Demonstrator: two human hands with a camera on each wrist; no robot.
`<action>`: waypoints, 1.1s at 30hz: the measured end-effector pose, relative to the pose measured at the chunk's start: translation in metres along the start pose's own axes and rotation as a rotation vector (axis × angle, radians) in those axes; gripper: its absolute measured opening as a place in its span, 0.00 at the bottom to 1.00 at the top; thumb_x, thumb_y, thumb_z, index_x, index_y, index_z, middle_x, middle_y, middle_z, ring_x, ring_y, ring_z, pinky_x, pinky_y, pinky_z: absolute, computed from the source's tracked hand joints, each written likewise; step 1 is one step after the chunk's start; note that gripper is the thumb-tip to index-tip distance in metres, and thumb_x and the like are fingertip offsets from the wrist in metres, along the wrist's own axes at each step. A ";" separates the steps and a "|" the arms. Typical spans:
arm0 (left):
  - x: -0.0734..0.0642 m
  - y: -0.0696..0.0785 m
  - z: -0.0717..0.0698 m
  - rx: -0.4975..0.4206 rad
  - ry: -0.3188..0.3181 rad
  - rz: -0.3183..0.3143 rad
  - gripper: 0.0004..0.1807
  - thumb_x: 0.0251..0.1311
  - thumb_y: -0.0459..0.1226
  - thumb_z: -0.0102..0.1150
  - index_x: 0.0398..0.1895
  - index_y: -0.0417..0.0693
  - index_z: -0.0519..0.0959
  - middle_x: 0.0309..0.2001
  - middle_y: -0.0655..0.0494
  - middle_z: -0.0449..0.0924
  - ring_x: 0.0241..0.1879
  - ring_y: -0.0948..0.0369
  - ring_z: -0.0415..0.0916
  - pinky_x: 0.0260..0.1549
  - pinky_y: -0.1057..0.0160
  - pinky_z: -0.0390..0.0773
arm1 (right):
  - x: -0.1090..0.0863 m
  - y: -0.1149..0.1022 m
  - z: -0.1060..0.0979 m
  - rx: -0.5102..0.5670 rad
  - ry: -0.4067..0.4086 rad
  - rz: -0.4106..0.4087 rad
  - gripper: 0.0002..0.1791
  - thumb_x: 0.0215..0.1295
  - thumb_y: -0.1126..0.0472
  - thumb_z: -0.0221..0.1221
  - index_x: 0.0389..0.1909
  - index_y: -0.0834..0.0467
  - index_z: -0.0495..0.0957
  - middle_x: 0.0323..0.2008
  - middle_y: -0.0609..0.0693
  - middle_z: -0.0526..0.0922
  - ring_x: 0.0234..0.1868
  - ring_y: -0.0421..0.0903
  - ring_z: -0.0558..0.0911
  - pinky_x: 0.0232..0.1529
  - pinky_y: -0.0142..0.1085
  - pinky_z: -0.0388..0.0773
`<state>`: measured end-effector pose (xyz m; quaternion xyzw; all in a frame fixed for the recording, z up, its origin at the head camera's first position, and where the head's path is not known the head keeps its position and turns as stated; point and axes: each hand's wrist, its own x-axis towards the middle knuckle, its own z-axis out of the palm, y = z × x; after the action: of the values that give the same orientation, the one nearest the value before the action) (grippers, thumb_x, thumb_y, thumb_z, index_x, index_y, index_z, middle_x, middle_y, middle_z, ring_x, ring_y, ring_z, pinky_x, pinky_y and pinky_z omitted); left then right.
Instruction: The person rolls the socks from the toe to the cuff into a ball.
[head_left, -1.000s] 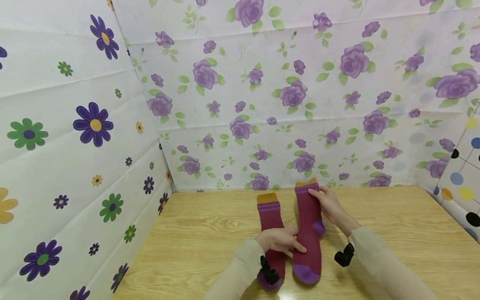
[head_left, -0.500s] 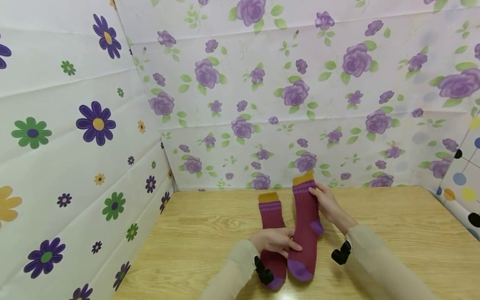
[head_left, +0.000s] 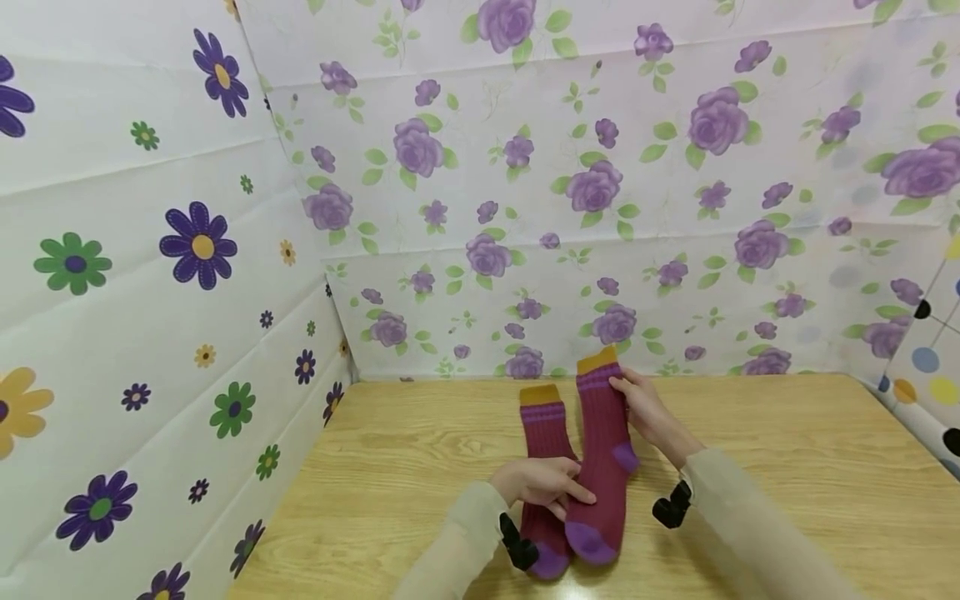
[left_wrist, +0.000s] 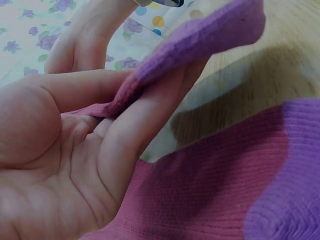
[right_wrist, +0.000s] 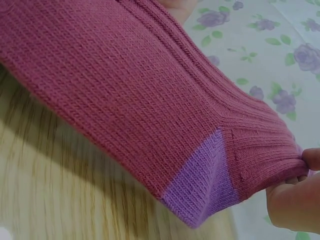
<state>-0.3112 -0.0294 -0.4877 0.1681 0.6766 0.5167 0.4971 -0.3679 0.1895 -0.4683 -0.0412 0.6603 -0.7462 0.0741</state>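
Left hand: pinching the foot of the raised sock, thumb on top and fingers beneath; the hand (head_left: 542, 483) is above the middle of the resting sock (head_left: 545, 429), the landmark here.
Right hand: gripping the raised sock just below its cuff, thumb across the front; this hand (head_left: 647, 408) is to the right of the resting sock.
Raised sock: held between both hands, the sock (head_left: 603, 433) is just right of the resting sock, with its foot covering part of that sock's right edge in the head view. The left wrist view shows the toe lifted clear of the tabletop.
Sock axes: roughly parallel, both toes toward the person and both cuffs away. The raised cuff reaches farther than the resting one; its purple heel (head_left: 626, 457) points away from the resting sock.
Nearer hand: the left is nearer the resting sock; the right is well apart from it.
Sock count: two, alike in maroon, purple and mustard.
Wrist devices: two, black, one at each sleeve; the left device (head_left: 517, 543) appears over the resting sock's left edge.
Tabletop: one wood-grain tabletop (head_left: 420, 467) under the resting sock.
Sheets: three, the rose sheet (head_left: 450, 183) beyond the resting sock, the daisy sheet (head_left: 150, 333) left, the dotted sheet (head_left: 926, 358) right.
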 end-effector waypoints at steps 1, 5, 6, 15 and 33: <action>-0.001 0.000 0.000 -0.005 0.003 -0.002 0.10 0.69 0.32 0.52 0.51 0.46 0.71 0.35 0.56 0.81 0.27 0.65 0.81 0.24 0.68 0.81 | 0.000 0.000 0.001 0.006 -0.005 0.001 0.30 0.78 0.58 0.40 0.75 0.65 0.46 0.39 0.39 0.78 0.37 0.34 0.80 0.40 0.31 0.79; -0.004 -0.001 -0.001 -0.010 0.018 -0.013 0.10 0.68 0.31 0.52 0.50 0.45 0.70 0.34 0.55 0.81 0.25 0.65 0.81 0.23 0.67 0.81 | 0.003 0.003 0.004 0.022 -0.012 0.005 0.30 0.78 0.59 0.39 0.75 0.64 0.46 0.38 0.38 0.79 0.38 0.34 0.80 0.40 0.30 0.78; -0.004 -0.001 -0.002 -0.010 0.021 -0.014 0.10 0.68 0.31 0.52 0.50 0.45 0.70 0.34 0.55 0.81 0.25 0.65 0.81 0.24 0.67 0.81 | 0.003 0.004 0.005 0.026 -0.012 0.004 0.30 0.78 0.59 0.39 0.75 0.65 0.46 0.38 0.38 0.79 0.38 0.34 0.80 0.40 0.30 0.78; -0.011 -0.005 -0.006 0.001 0.022 0.000 0.12 0.68 0.30 0.52 0.52 0.45 0.72 0.34 0.55 0.82 0.24 0.65 0.81 0.24 0.67 0.81 | 0.007 0.007 0.012 0.045 -0.012 0.019 0.29 0.78 0.60 0.39 0.75 0.65 0.47 0.36 0.38 0.80 0.35 0.35 0.81 0.38 0.30 0.78; -0.022 -0.011 -0.015 -0.008 0.011 -0.013 0.14 0.68 0.30 0.51 0.55 0.45 0.70 0.36 0.56 0.81 0.28 0.65 0.81 0.26 0.67 0.81 | 0.012 0.012 0.027 0.064 -0.041 0.019 0.27 0.77 0.62 0.40 0.72 0.68 0.51 0.35 0.39 0.80 0.36 0.35 0.81 0.39 0.31 0.78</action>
<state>-0.3106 -0.0579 -0.4868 0.1589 0.6783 0.5169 0.4975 -0.3748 0.1602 -0.4770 -0.0478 0.6349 -0.7651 0.0961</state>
